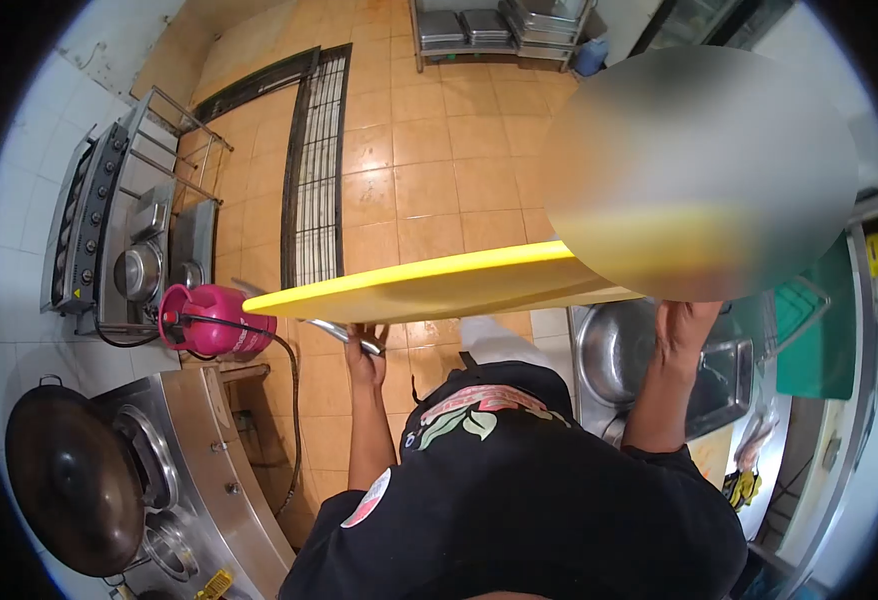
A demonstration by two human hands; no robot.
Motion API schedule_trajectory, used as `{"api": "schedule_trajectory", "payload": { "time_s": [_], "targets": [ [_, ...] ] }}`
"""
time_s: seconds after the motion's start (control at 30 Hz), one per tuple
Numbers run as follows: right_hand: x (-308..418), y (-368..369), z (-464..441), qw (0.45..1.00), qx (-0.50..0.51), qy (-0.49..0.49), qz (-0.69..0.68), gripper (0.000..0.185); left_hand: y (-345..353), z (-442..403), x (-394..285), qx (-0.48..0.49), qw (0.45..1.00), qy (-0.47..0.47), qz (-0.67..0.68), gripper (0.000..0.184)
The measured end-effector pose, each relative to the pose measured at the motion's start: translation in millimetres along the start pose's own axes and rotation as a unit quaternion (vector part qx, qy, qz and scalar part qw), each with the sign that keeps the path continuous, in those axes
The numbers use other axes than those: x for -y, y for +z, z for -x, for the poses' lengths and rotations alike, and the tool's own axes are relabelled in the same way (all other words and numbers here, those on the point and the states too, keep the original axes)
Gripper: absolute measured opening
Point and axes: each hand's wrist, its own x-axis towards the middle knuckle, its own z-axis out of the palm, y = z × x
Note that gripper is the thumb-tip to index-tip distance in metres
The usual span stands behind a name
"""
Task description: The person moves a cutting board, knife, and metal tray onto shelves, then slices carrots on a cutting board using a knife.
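A thick yellow board (pixel 409 272), which looks like a large cutting board, is held up level in front of my body. My left hand (pixel 364 350) is below its left part, fingers closed around a shiny metal bar (pixel 331 328) that passes under the board. Whether those fingers also touch the board cannot be seen. At the board's right end is my right hand (pixel 694 312), raised against it, its fingers mostly hidden by a grey blurred patch. The blur also covers the board's far right part.
At left stand a pink gas cylinder (pixel 221 322) with a hose, a stove (pixel 87 225) and a large wok (pixel 74 480) on a burner counter. A steel sink (pixel 614 350) lies to the right, beside a green container (pixel 819 335). A floor drain grate (pixel 317 180) runs ahead.
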Motion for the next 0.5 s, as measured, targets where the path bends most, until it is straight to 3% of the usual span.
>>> {"api": "schedule_trajectory", "payload": {
  "time_s": [0.07, 0.13, 0.17, 0.2, 0.3, 0.43, 0.5],
  "targets": [
    [-28, 9, -26, 0.999, -0.021, 0.039, -0.017, 0.031, -34, -24, -4, 0.012, 1.0, 0.02, 0.013, 0.034],
    [-63, 13, -54, 0.995, -0.014, 0.092, -0.027, 0.03, -33, -40, -25, -0.032, 0.998, 0.018, -0.041, 0.059],
    [-82, 15, -65, 0.991, -0.021, 0.126, -0.04, 0.031, 8, -45, -44, -0.066, 0.993, 0.042, -0.089, 0.06],
    [-102, 17, -74, 0.985, -0.028, 0.159, -0.054, 0.032, -20, -54, -54, -0.055, 0.989, 0.006, -0.139, 0.057],
    [-168, 15, -92, 0.966, -0.026, 0.245, -0.074, 0.033, 19, -74, -92, -0.08, 0.955, -0.052, -0.28, 0.061],
    [-226, 10, -88, 0.934, -0.068, 0.338, -0.094, 0.035, 56, -92, -114, -0.048, 0.945, -0.046, -0.319, 0.059],
    [-233, 0, -76, 0.928, -0.085, 0.349, -0.095, 0.035, 61, -107, -116, -0.056, 0.942, -0.086, -0.32, 0.056]
  ]
}}
